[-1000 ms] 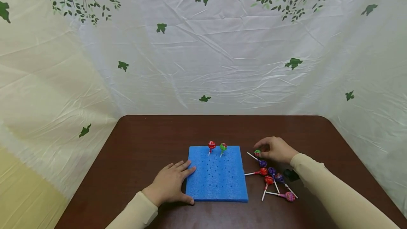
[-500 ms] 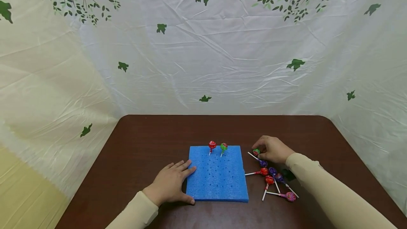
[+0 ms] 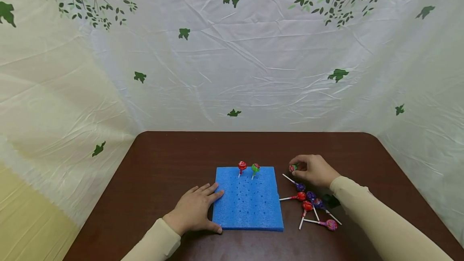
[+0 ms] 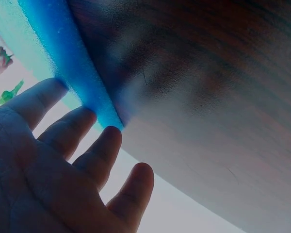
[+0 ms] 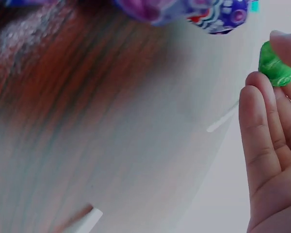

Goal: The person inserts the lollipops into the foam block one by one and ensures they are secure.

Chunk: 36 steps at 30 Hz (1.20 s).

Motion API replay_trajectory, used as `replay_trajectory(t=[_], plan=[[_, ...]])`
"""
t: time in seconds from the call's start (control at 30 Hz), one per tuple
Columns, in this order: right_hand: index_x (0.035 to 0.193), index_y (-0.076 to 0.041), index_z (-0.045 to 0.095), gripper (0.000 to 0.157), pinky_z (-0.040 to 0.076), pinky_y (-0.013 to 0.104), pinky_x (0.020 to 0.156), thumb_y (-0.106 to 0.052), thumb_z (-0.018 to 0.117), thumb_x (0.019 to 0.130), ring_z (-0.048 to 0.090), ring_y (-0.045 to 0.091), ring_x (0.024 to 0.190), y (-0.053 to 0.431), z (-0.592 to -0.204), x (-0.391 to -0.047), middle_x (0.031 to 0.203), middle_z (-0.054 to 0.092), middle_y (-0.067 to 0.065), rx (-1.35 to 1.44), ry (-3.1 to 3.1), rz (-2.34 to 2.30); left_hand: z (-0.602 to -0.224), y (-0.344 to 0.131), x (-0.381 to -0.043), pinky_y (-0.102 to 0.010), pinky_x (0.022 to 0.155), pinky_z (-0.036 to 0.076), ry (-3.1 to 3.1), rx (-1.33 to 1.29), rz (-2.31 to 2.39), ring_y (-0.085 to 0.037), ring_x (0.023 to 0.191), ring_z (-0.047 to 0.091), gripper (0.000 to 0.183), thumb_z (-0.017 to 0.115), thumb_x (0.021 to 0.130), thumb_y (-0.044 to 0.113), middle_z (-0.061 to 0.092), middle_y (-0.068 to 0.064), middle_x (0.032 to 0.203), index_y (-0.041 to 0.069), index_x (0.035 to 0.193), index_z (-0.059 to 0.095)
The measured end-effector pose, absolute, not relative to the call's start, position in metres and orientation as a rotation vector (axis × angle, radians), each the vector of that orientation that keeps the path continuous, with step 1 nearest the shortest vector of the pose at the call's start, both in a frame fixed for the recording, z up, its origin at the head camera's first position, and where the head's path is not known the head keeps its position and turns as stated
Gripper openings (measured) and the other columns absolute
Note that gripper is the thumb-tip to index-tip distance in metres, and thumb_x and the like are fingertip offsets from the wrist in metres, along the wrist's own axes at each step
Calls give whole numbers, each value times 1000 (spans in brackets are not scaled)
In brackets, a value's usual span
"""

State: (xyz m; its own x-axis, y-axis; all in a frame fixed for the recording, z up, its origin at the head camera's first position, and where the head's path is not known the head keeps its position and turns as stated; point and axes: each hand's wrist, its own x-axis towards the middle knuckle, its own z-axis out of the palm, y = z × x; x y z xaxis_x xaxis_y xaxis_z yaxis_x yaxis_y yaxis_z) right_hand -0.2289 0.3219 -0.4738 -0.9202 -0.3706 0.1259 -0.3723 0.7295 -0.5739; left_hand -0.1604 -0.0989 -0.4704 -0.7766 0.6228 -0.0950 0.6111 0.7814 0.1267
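Note:
A blue foam board [image 3: 247, 212] dotted with small holes lies on the table. My left hand [image 3: 195, 208] rests against its left edge, fingers extended and thumb by the near corner; the left wrist view shows the fingertips touching the board's side [image 4: 82, 63]. Two lollipops, one red [image 3: 242, 165] and one green [image 3: 255, 168], stand upright near the board's far edge. To the right of the board, my right hand [image 3: 315, 170] pinches another green lollipop [image 3: 292, 168] by its head, between thumb and fingers [image 5: 254, 109]. The stick of that lollipop is mostly hidden.
Several loose lollipops lie right of the board, among them a red one [image 3: 307, 206], a purple one [image 3: 300, 187] and a pink-purple one [image 3: 331, 224]. A dark object [image 3: 330, 200] sits partly under the right sleeve. A white leaf-print sheet [image 3: 232, 71] hangs behind the brown table [image 3: 174, 152].
My right hand has lifted the green lollipop slightly up from beside the pile, and its head has turned in the fingers. My left hand and the board have stayed put.

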Motion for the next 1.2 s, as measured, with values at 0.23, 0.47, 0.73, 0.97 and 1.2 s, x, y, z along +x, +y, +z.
replay_trajectory(t=[0.23, 0.47, 0.73, 0.97, 1.2], plan=[[123, -8, 70, 32, 55, 28, 68, -17, 74, 93, 66, 16, 85, 319, -465, -223, 106, 71, 1, 618, -2814, 1024, -469, -97, -158, -54, 111, 33, 2847, 985, 132, -30, 142, 36, 102, 74, 69, 75, 37, -8, 157, 20, 151, 47], [118, -13, 72, 28, 57, 27, 70, -19, 76, 91, 69, 16, 84, 312, -455, -216, 99, 73, 0, 535, -2696, 1225, -468, -95, -156, -54, 111, 32, 2839, 962, 127, -30, 143, 35, 103, 74, 70, 75, 36, -8, 158, 20, 152, 46], [122, -4, 70, 38, 56, 26, 75, -17, 79, 88, 68, 22, 91, 305, -447, -211, 108, 71, 7, 503, -2681, 1358, -470, -94, -154, -54, 112, 32, 2847, 961, 115, -30, 143, 35, 103, 74, 69, 75, 36, -8, 158, 20, 152, 46], [119, -4, 69, 32, 56, 26, 74, -11, 77, 89, 67, 22, 89, 289, -436, -199, 106, 70, 8, 526, -2649, 1337, -469, -95, -152, -54, 111, 32, 2845, 980, 117, -30, 142, 36, 103, 74, 70, 75, 37, -8, 157, 19, 152, 46], [117, -10, 68, 28, 57, 29, 70, -16, 76, 90, 68, 19, 86, 273, -432, -190, 104, 69, 4, 569, -2603, 1419, -471, -96, -151, -54, 111, 32, 2848, 995, 114, -31, 142, 36, 103, 74, 69, 75, 37, -8, 157, 19, 152, 46]])
